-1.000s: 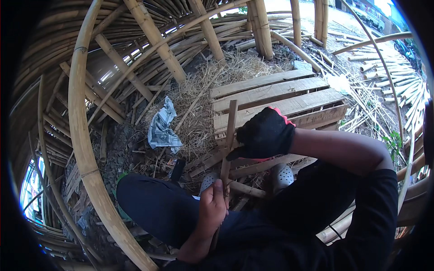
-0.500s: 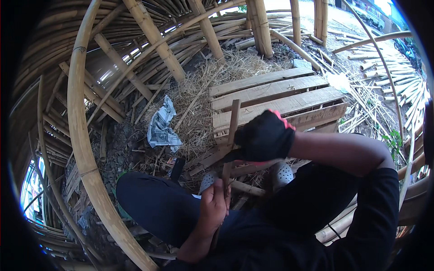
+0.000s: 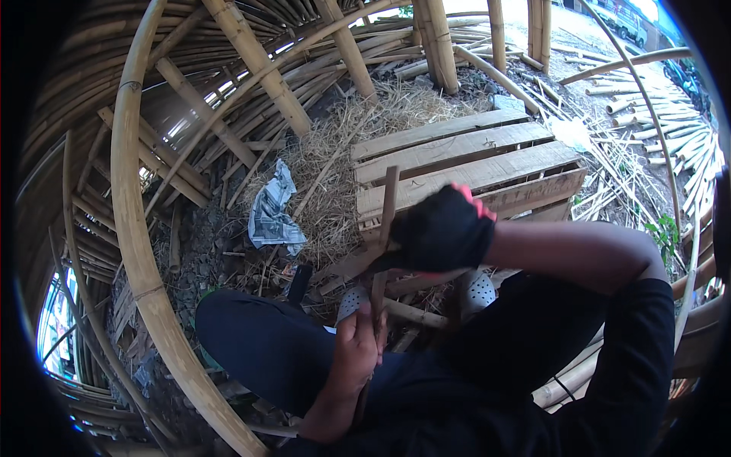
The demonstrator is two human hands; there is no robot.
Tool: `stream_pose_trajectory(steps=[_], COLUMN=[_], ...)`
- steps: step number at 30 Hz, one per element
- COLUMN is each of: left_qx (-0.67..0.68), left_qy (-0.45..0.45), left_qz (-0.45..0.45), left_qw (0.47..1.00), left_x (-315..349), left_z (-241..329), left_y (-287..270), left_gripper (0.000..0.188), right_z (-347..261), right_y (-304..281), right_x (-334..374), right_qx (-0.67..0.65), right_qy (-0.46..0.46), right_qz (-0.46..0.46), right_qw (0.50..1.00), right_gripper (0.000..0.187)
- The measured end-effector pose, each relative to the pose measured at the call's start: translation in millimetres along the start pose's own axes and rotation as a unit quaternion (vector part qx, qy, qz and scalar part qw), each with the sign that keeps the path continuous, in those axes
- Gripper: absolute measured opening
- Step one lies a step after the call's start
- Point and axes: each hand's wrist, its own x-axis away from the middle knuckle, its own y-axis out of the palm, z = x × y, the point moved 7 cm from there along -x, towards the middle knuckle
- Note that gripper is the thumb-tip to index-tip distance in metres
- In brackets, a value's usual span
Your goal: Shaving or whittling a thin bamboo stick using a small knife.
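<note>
My left hand (image 3: 355,346), bare, is closed around the lower part of a long, flat bamboo strip (image 3: 390,199). The strip stands tilted between my knees, its upper end rising in front of a slatted wooden crate (image 3: 472,145). My right hand (image 3: 442,230), in a black glove with red edging, is closed at the strip's middle. It grips what looks like a knife (image 3: 352,264), whose flat blade pokes out to the left across the strip; the handle is hidden in my fist. The strip's bottom end is lost against my dark clothes.
Crumpled newspaper (image 3: 276,209) lies on straw (image 3: 327,164) left of the crate. A thick curved bamboo pole (image 3: 137,251) arcs close along my left. Bamboo posts (image 3: 435,46) stand behind, and cut bamboo pieces (image 3: 670,114) lie far right. My feet in light clogs (image 3: 478,293) rest below the crate.
The knife's blade now shows further left of the strip. My right hand has shifted very slightly left, and the strip's top has tipped a little left. My left hand keeps its grip.
</note>
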Motion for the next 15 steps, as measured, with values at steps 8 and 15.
stream_pose_trajectory(steps=[8, 15], left_qx=[0.031, 0.042], left_qy=[0.002, -0.009], left_qz=[0.002, -0.019], left_qw=[1.000, 0.999], left_x=[0.6, 3.4], left_z=[1.7, 1.9], left_y=[-3.7, 4.2], left_gripper=[0.044, 0.046], right_z=[16.9, -4.5], right_y=[-6.1, -13.0], right_x=[-4.8, 1.8], right_qx=[0.043, 0.049], right_qy=[0.041, -0.020], right_qz=[-0.047, 0.023], right_qw=[0.997, 0.998], right_gripper=[0.053, 0.049])
